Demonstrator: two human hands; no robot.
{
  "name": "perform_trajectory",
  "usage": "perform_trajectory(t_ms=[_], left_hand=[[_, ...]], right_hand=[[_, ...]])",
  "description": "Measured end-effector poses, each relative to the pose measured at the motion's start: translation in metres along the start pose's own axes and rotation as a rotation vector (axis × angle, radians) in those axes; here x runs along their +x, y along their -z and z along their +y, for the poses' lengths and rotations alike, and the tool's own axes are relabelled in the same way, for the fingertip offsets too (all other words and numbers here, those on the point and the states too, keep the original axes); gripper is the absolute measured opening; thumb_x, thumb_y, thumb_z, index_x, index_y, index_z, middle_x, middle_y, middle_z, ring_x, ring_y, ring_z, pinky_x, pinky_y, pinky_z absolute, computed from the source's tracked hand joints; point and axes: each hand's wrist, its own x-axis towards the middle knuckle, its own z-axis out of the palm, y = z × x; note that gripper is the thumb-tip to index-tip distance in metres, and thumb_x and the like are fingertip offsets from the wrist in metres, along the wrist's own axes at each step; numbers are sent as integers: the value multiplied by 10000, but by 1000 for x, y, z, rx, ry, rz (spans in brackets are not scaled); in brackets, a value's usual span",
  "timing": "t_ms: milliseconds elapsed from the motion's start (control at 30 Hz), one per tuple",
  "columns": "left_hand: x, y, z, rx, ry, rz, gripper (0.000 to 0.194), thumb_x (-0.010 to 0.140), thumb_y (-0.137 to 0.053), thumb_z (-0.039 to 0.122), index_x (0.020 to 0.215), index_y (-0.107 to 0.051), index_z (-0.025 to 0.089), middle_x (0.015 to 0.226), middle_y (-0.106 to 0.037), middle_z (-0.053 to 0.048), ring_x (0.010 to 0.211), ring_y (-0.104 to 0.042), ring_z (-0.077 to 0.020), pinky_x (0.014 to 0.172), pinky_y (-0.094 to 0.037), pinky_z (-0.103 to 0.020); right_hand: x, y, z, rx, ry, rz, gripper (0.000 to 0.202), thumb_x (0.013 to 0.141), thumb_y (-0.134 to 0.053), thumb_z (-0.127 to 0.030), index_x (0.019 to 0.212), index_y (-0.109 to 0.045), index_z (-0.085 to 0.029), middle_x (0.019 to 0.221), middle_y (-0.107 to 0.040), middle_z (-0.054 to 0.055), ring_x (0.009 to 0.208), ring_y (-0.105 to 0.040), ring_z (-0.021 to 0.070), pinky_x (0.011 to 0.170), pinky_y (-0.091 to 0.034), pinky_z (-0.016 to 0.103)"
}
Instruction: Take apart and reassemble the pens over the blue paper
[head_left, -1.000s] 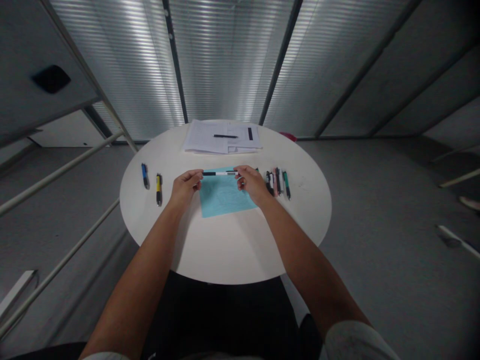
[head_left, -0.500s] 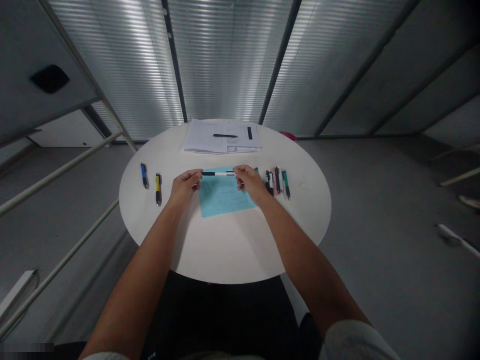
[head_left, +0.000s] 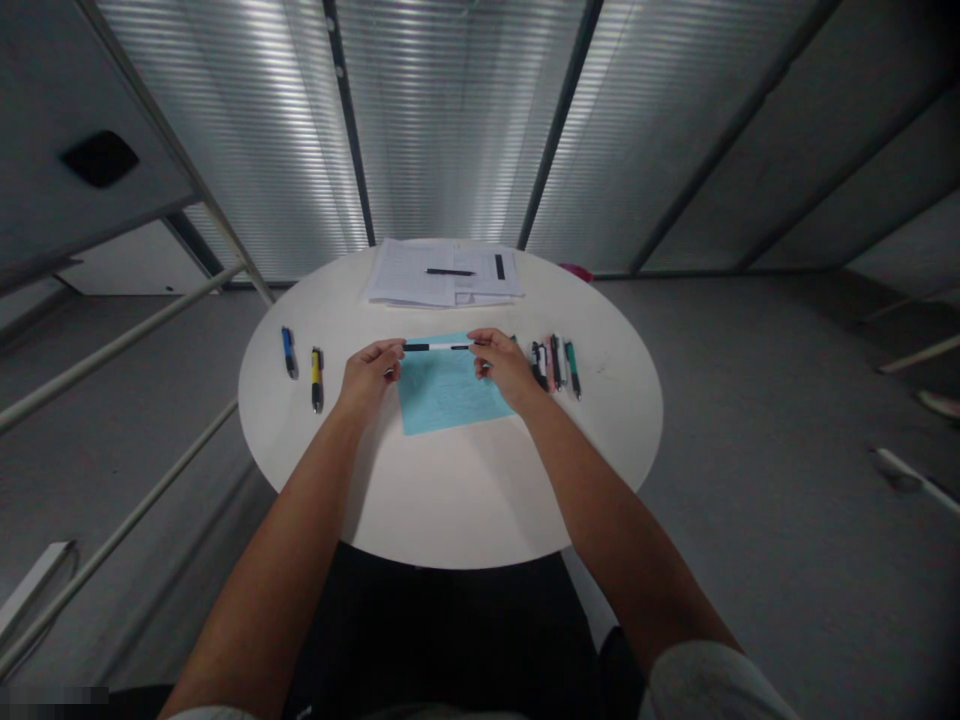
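A black-and-white pen [head_left: 439,347] spans the gap between my two hands, held level above a light-blue sheet [head_left: 442,395]. My left hand [head_left: 373,368] pinches its black end. The fingers of my right hand [head_left: 497,360] close around the other end and hide its tip. To the right of that hand lie several pens [head_left: 555,362] side by side, in black, white, pink and green; my wrist covers part of the group. Left of my left hand rest a yellow pen [head_left: 316,380] and a blue pen [head_left: 288,352], apart from each other.
At the far side of the round white table [head_left: 450,510] is a stack of papers [head_left: 412,272] with a dark pen [head_left: 450,272] on top. Metal rails [head_left: 135,340] stand on the left, and a corrugated translucent wall [head_left: 450,130] rises behind the table.
The pen looks slightly turned about its length, its clip now showing lower and darker. The fingers of my right hand have shifted a little; my left hand stays in place.
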Motion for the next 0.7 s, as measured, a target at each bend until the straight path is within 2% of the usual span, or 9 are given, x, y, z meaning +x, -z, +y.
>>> perform_trajectory(t_ms=[133,267,333,400,467,533,633,700], left_hand=[[-1,-1,1,0,2,4,240,633,-792,297,821,-738,159,711,-593,3,537,-470,-63,546,-368,-240],[-2,-2,2,28,2,16,243,625,-793,298,819,-738,163,722,-604,-2,542,-463,-62,558,-380,-242],[-2,-2,2,39,-7,6,248,623,-795,293,828,-740,165,725,-609,-3,551,-468,-64,565,-385,-241],[-3,-2,1,51,-16,-11,253,623,-797,287,839,-743,166,716,-611,-5,562,-478,-70,567,-385,-239],[-3,-3,0,56,-27,-34,258,624,-799,284,849,-745,168,699,-610,-6,570,-486,-76,567,-383,-239],[-3,-3,0,53,-37,-51,253,624,-801,279,844,-744,168,694,-613,-9,572,-488,-78,567,-380,-240],[-3,-4,-1,48,-48,-45,237,626,-801,278,827,-742,164,704,-623,-15,572,-487,-76,569,-374,-240],[-2,-3,-2,53,-62,-27,226,637,-798,293,811,-742,159,699,-622,-16,577,-487,-77,572,-371,-239]], right_hand=[[0,0,0,24,31,-4,339,608,-659,-195,943,-610,-220,858,-535,-50,514,-474,38,455,-394,210],[0,-1,-2,56,44,5,325,588,-679,-173,902,-608,-219,815,-528,-52,555,-486,52,491,-426,212],[0,-2,-2,101,9,-8,284,624,-705,-233,887,-597,-215,776,-529,-48,568,-511,69,492,-443,216],[1,-3,-1,117,-66,-12,270,708,-701,-385,874,-583,-209,726,-530,-39,526,-521,80,446,-429,218],[1,-2,2,62,-151,18,394,775,-625,-584,848,-571,-201,666,-533,-29,443,-503,80,374,-374,210],[1,-1,4,-40,-225,52,528,790,-529,-717,800,-560,-190,593,-542,-17,360,-456,72,315,-297,201],[0,1,5,-169,-276,-1,540,812,-509,-718,739,-543,-183,466,-513,-19,290,-368,63,281,-199,192],[-3,0,3,-172,-219,-51,468,826,-556,-649,734,-525,-191,426,-471,-50,285,-318,54,287,-178,185]])
